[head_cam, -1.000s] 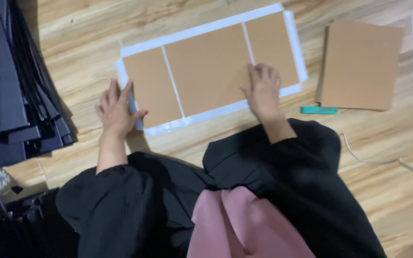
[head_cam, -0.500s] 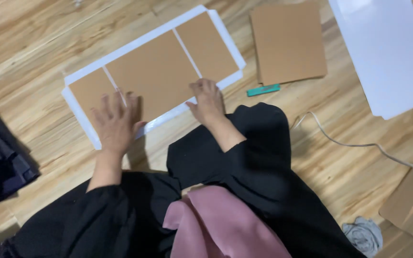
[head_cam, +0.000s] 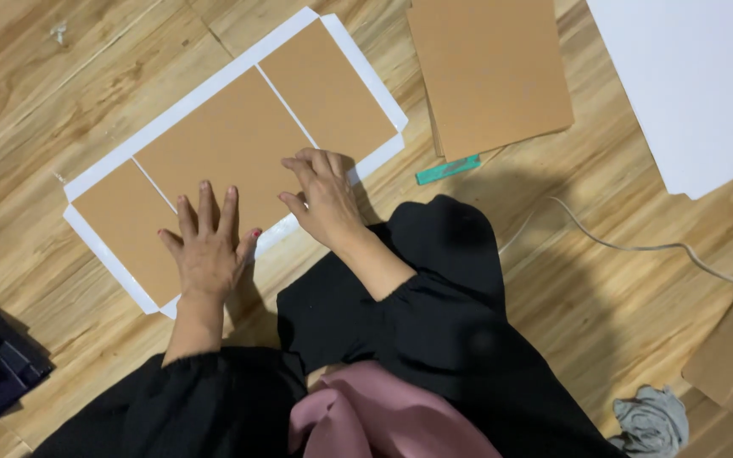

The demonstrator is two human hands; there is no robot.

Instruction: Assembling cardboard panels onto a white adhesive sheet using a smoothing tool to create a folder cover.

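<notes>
Under both hands, white sheet (head_cam: pixel 358 68) lying diagonally

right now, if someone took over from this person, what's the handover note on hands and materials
Left hand: flat, fingers spread, pressing the near edge of the white sheet.
Right hand: fingers bent, pressing the same edge further right.
Three brown boards lie side by side on the sheet, white margin showing all round.
Spare brown boards and a teal tool lie on the floor to the right.
Near margin does not look folded over yet; other margins lie flat.
</notes>
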